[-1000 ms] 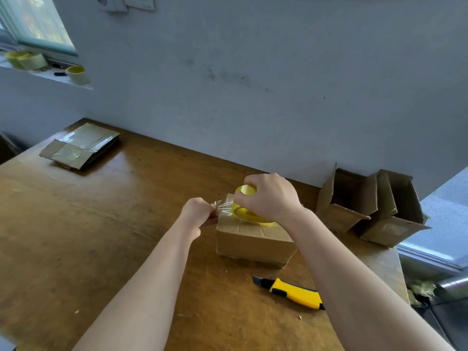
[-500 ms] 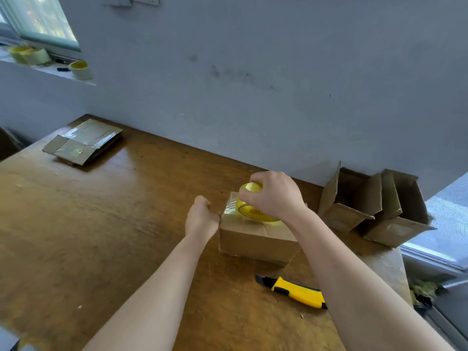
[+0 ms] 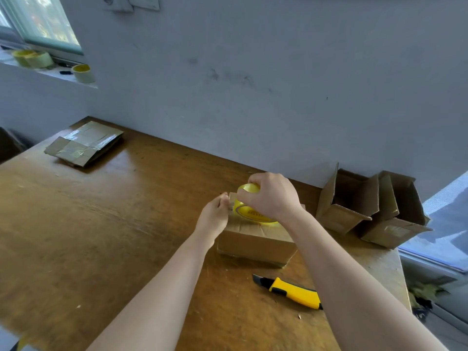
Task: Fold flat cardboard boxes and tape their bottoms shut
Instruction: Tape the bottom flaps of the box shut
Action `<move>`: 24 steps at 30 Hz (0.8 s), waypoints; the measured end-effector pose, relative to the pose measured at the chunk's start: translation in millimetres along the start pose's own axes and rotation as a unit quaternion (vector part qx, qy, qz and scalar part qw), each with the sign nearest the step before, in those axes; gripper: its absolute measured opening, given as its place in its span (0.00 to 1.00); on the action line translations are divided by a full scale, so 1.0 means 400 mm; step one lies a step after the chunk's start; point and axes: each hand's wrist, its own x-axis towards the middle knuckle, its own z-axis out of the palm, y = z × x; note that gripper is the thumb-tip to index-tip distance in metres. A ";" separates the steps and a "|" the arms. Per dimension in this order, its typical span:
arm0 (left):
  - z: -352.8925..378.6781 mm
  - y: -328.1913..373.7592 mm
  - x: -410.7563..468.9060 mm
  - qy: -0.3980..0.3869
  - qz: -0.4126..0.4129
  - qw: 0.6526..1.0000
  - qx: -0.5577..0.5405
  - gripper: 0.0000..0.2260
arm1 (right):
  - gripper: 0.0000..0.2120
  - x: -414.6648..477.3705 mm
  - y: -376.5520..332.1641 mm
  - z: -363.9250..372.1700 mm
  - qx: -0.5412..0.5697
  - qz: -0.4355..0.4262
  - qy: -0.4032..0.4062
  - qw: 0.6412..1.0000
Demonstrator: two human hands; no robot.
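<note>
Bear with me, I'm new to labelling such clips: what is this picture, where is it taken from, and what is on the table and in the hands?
There is no machine: a person works bare-handed, and a wide-angle camera worn on the head looks down at the arms. The right hand grips a yellow tape roll on top of a folded cardboard box on the wooden table. The left hand holds its fingers bunched beside the roll; whether they pinch the tape's end cannot be seen. A yellow utility knife lies nearer the person, two open boxes stand at the right, flat cardboard far left.
</note>
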 end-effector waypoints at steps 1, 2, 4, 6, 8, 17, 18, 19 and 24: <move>0.002 0.010 0.009 -0.008 0.001 0.999 -0.031 0.19 | 0.12 -0.001 0.000 0.000 0.000 -0.004 0.002 1.000; 0.005 0.018 0.017 -0.017 0.005 0.999 -0.047 0.18 | 0.12 -0.002 0.001 0.001 0.000 -0.007 0.003 1.000; 0.009 0.020 0.028 -0.030 0.021 0.998 -0.047 0.16 | 0.13 -0.003 0.004 0.002 0.003 -0.011 0.003 1.000; 0.011 0.012 0.036 -0.035 0.039 0.998 -0.027 0.14 | 0.13 0.002 0.008 -0.003 0.010 -0.015 -0.013 1.000; 0.011 0.006 0.041 -0.033 0.047 0.998 -0.009 0.13 | 0.14 0.010 0.013 -0.012 0.036 -0.010 -0.042 0.998; 0.008 -0.006 0.052 -0.018 0.108 0.993 0.033 0.13 | 0.29 -0.007 0.089 -0.035 0.218 0.085 -0.081 0.969; 0.007 -0.006 0.054 -0.013 0.110 0.993 0.045 0.13 | 0.30 -0.009 0.097 -0.040 0.198 0.083 -0.061 0.975; 0.006 -0.006 0.055 -0.008 0.112 0.992 0.060 0.14 | 0.29 -0.010 0.109 -0.048 0.168 0.081 -0.039 0.982; 0.005 -0.006 0.057 -0.006 0.122 0.987 0.107 0.14 | 0.26 -0.025 0.139 -0.085 0.035 0.055 -0.010 0.998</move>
